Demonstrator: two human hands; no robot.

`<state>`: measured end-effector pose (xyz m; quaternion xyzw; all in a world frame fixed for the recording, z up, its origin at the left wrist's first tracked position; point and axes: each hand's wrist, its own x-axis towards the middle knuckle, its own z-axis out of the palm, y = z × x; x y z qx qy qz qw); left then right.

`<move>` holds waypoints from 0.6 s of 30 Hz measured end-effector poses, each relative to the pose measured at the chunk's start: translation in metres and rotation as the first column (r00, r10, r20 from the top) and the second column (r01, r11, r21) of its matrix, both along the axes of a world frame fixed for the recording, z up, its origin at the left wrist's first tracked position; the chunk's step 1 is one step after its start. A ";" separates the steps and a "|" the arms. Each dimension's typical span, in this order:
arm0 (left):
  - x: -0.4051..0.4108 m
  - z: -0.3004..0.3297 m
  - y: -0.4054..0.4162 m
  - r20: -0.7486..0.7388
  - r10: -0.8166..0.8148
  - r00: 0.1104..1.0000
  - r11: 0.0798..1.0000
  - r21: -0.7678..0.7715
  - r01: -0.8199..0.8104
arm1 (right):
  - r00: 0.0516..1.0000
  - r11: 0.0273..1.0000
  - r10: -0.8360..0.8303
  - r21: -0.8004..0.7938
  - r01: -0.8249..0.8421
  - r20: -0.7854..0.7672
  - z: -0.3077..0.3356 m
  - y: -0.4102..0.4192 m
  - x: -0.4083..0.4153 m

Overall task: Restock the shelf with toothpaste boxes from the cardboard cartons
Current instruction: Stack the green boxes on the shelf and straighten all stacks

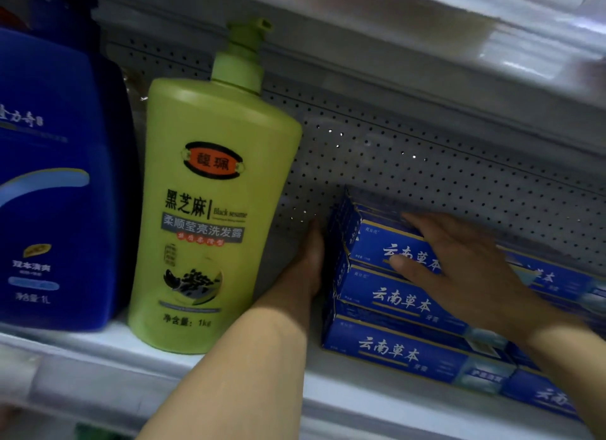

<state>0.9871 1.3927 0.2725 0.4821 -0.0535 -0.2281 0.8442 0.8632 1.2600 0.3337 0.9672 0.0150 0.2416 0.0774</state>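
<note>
While we square up the stack of toothpaste boxes point(393, 298) on the white shelf point(328, 397), our left hand point(306, 272) stands edge-on against the stack's left end, between it and the green shampoo bottle point(210, 210). Its fingers look straight, pressed flat to the box ends, though their tips are hidden behind the stack. Our right hand point(459, 262) lies palm down on the top box, fingers point(416, 221) spread and fairly straight, thumb across the printed face; it presses rather than grips.

The boxes lie lengthwise in tiers near the perforated back panel point(410, 164), with more of them running off to the right. No cardboard carton is in view.

We judge these boxes light and stiff along their length, but thin-walled: the card would dent if pinched hard mid-face, and the glossy print looks slippery. The safest hold is probably across the narrow width, thumb on one long side and fingers on the other, or by flat pressure on the ends as now. A loose stack may skew or slide when pushed from one side only, so both hands should steady it. A blue bottle point(55, 183) stands left of the shampoo, well clear of the work.
</note>
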 end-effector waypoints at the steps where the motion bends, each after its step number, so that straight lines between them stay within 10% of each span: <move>1: -0.004 0.001 0.002 -0.001 0.004 1.000 1.000 0.013 -0.004 | 1.000 0.999 -0.004 0.034 0.003 0.028 -0.002 0.000 -0.002; 18: -0.011 -0.010 0.005 0.016 -0.078 0.997 0.993 0.088 0.077 | 0.983 0.996 -0.057 -0.055 0.067 0.173 -0.033 0.002 -0.002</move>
